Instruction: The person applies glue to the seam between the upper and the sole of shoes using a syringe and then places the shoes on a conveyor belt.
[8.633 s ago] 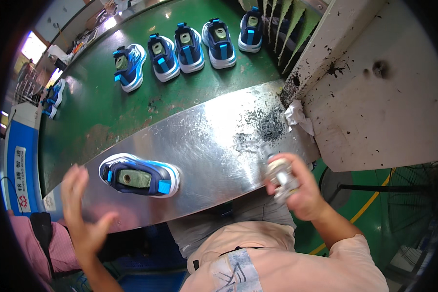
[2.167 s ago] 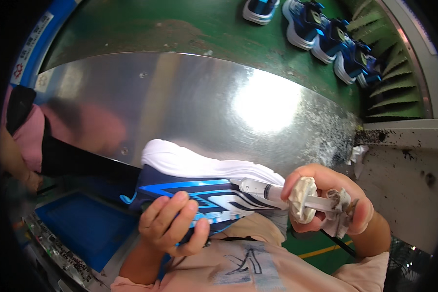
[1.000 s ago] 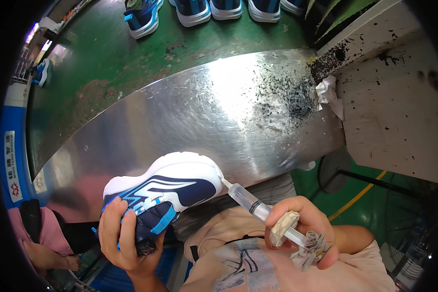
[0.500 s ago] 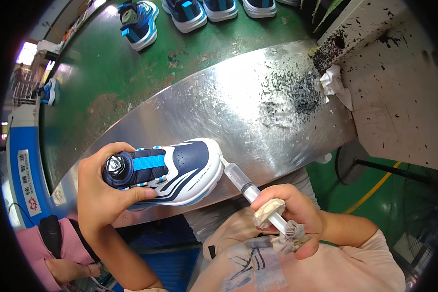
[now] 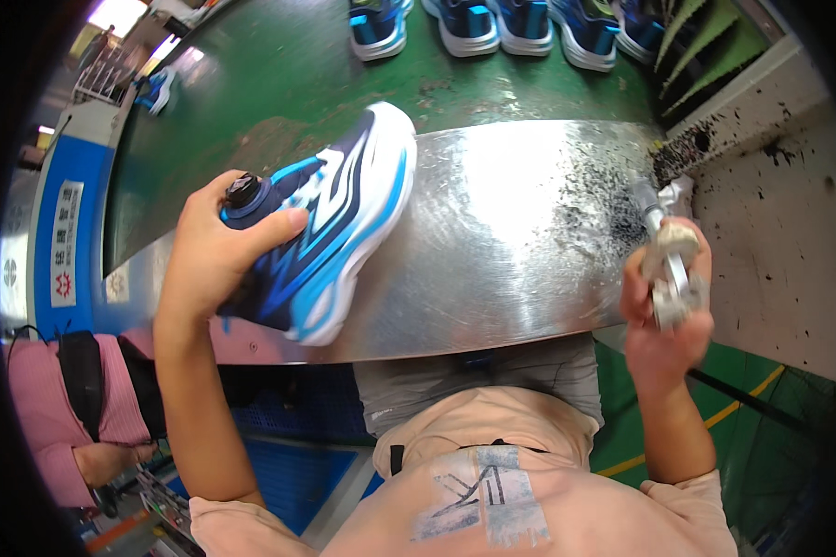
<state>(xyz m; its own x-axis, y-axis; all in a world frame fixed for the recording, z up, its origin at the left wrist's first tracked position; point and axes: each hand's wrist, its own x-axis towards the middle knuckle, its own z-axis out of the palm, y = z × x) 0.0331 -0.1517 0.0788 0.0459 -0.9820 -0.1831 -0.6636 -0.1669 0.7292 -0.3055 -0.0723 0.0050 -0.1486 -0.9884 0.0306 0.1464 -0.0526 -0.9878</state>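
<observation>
My left hand (image 5: 212,243) grips a navy, white and blue sneaker (image 5: 344,209) around its collar, with the thumb pressed on its side. The shoe is tilted, toe pointing away and its side and sole edge turned toward me. A black knobbed end of a shoe last (image 5: 244,190) sticks out of its opening. Over at the right, my right hand (image 5: 669,297) is closed around a plastic syringe (image 5: 651,212) whose grip parts are wrapped in pale, crumpled material. The syringe tip points away, near a crumpled white tissue (image 5: 680,193); whether they touch I cannot tell.
Under both hands lies a shiny metal plate (image 5: 492,269), dark-stained at its right end, beside a green surface (image 5: 279,130). Several similar sneakers (image 5: 469,28) stand in a row at the back. A paint-spotted panel (image 5: 771,241) rises at right. A person in pink (image 5: 42,408) is at lower left.
My right hand has carried the syringe away from the shoe's toe, to the right and farther back. My left hand has lifted and tilted the sneaker, its toe swinging away from me.
</observation>
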